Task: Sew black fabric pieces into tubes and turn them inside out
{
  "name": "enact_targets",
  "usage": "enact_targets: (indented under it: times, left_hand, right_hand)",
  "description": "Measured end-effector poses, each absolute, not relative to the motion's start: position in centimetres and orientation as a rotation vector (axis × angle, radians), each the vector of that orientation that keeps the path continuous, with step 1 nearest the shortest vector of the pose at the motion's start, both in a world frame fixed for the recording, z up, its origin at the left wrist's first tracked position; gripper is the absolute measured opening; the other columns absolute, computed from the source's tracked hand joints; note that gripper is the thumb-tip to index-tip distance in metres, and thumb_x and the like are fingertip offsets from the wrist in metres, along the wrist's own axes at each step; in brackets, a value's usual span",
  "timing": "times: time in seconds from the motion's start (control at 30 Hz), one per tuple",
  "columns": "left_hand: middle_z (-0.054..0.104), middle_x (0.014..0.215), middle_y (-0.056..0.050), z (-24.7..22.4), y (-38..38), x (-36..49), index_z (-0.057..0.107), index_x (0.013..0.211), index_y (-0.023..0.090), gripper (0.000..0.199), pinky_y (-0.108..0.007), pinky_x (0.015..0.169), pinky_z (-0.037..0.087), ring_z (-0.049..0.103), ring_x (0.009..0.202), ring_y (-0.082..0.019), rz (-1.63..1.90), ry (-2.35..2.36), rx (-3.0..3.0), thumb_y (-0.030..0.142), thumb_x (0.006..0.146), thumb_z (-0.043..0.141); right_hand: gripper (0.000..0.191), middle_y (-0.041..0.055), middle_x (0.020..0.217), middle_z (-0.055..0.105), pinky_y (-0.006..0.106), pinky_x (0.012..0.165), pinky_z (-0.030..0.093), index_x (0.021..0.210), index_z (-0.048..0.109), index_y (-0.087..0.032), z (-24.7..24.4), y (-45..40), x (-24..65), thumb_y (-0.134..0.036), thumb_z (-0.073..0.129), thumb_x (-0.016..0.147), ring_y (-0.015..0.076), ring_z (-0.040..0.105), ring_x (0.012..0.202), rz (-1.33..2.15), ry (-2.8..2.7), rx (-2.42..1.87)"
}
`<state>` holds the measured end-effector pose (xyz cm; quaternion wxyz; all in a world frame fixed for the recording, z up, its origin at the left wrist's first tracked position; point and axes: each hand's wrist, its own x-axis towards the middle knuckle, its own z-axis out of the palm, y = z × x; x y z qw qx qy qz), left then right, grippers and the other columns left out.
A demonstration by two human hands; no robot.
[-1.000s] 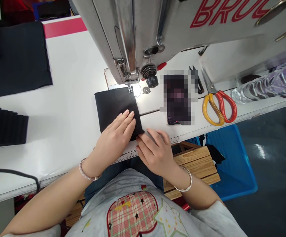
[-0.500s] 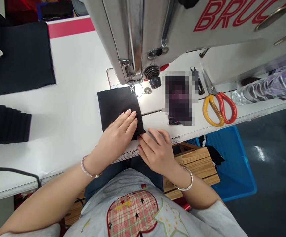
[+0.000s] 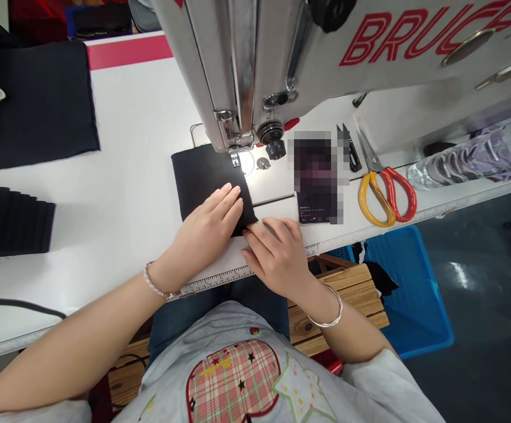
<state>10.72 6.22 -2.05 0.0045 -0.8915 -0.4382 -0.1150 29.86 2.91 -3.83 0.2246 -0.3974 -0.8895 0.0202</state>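
A black square of cloth [image 3: 197, 182] lies flat on the white table, its far right edge under the presser foot [image 3: 235, 159] of the sewing machine [image 3: 211, 70]. My left hand [image 3: 209, 226] rests palm down on the cloth, fingers stretched out over its near right part. At the cloth's near right corner is my right hand [image 3: 275, 252], its fingertips touching the edge and its fingers bent and apart. The needle tip is too small to make out.
Right of the machine lie a phone [image 3: 312, 205], black snips [image 3: 350, 150], scissors [image 3: 381, 194] and a bottle [image 3: 471, 155]. Larger black cloth [image 3: 46, 106] and a black folded stack [image 3: 10, 223] are at left. A blue basket [image 3: 431, 294] stands below the table's right side.
The black cloth has moved a little away from me under the presser foot, and both my hands have moved forward with it. The view has shifted slightly.
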Motion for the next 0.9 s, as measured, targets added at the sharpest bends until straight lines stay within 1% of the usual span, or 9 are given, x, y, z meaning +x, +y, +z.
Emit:
enact_targets:
  times: [0.23,0.4,0.63,0.77,0.9]
  left_hand:
    - [0.057,0.129,-0.022,-2.1,7.3,10.3,0.055,0.118,0.003,0.037,-0.049,0.109,0.047,0.047,0.134,-0.033,-0.422,-1.398,-2.831,0.004,0.093,0.028]
    - [0.056,0.129,-0.021,-2.2,8.0,10.1,0.056,0.117,0.007,0.036,-0.052,0.109,0.046,0.045,0.135,-0.032,-0.466,-1.424,-2.862,0.006,0.094,0.029]
    - [0.061,0.122,-0.019,-2.6,9.2,9.4,0.061,0.11,0.007,0.03,-0.051,0.103,0.051,0.053,0.127,-0.034,-0.494,-1.336,-2.82,0.011,0.094,0.036]
    - [0.062,0.123,-0.018,-2.9,9.8,8.9,0.062,0.111,0.009,0.03,-0.053,0.101,0.052,0.054,0.127,-0.034,-0.531,-1.347,-2.82,0.014,0.094,0.038]
    - [0.062,0.123,-0.018,-3.3,10.3,8.5,0.062,0.114,0.011,0.032,-0.054,0.101,0.052,0.054,0.127,-0.033,-0.568,-1.335,-2.826,0.013,0.093,0.038]
  right_hand:
    - [0.028,0.0084,0.12,0.068,0.044,0.095,0.034,0.114,0.065,-0.013,-3.8,4.0,29.6,-0.03,0.049,0.098,0.0249,0.052,0.11,0.069,-2.465,-1.088]
    - [0.031,0.0099,0.125,0.065,0.045,0.096,0.033,0.117,0.064,-0.014,-3.6,4.5,29.5,-0.032,0.046,0.099,0.0268,0.051,0.113,0.131,-2.488,-1.108]
    - [0.034,0.0114,0.128,0.064,0.047,0.098,0.032,0.12,0.061,-0.013,-3.1,5.2,29.1,-0.034,0.044,0.099,0.0279,0.05,0.114,0.166,-2.519,-1.126]
    - [0.036,0.0107,0.129,0.064,0.046,0.098,0.031,0.12,0.061,-0.011,-2.9,5.6,28.9,-0.035,0.044,0.099,0.0275,0.05,0.11,0.14,-2.513,-1.136]
    - [0.037,0.0108,0.129,0.063,0.045,0.095,0.032,0.121,0.061,-0.011,-2.9,6.0,28.8,-0.037,0.045,0.099,0.0269,0.05,0.104,0.128,-2.521,-1.148]
